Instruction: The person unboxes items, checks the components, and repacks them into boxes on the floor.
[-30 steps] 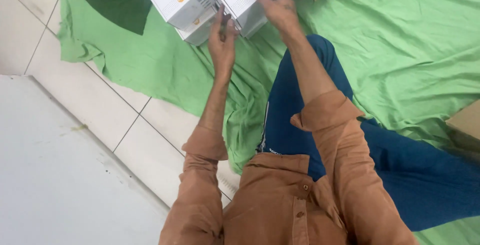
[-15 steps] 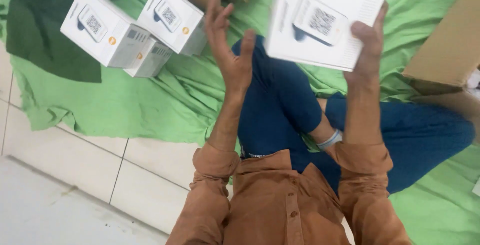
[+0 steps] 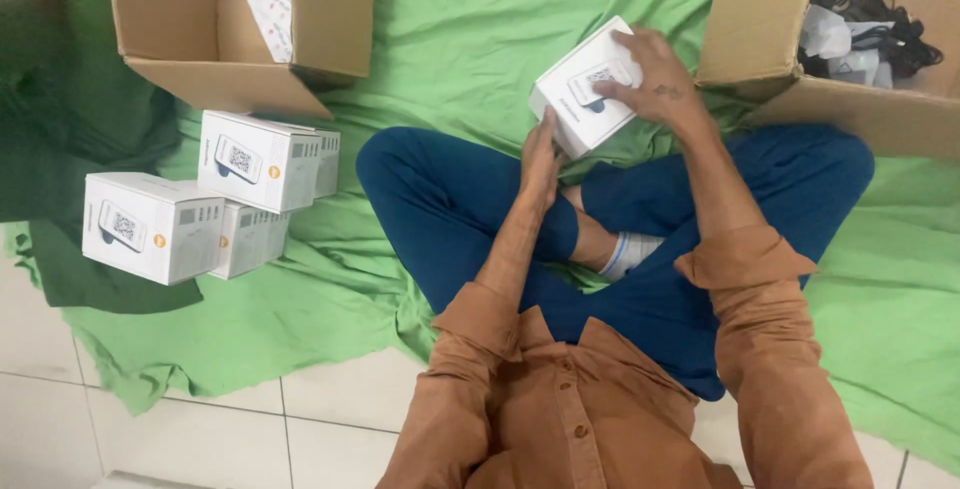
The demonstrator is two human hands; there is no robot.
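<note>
Two cardboard boxes are seen on a green cloth [image 3: 480, 39] that is spread over a tiled floor [image 3: 200, 439]. One open cardboard box [image 3: 335, 9] sits at the upper left of the frame, with a white packet showing inside it; the other cardboard box [image 3: 760, 19], at the upper right, is filled with black cables and clear bags. Crossed legs in blue trousers [image 3: 450, 199] take up the middle of the frame.

A stack of small white boxes [image 3: 210, 209] has been set down at the left, near the upper-left cardboard box; three are clearly seen and a fourth seems to be tucked behind. One more white box [image 3: 580, 99] is held just above the knees, in the upper middle of the frame. It is gripped from above by the right hand [image 3: 655, 79], whose fingers are spread over its top face. The left hand [image 3: 540, 159] is laid flat against its lower side, fingers pressed together.

Judged from this layout, several boxes have already been put aside, while the held one is not yet set down. How many are left cannot be told.
</note>
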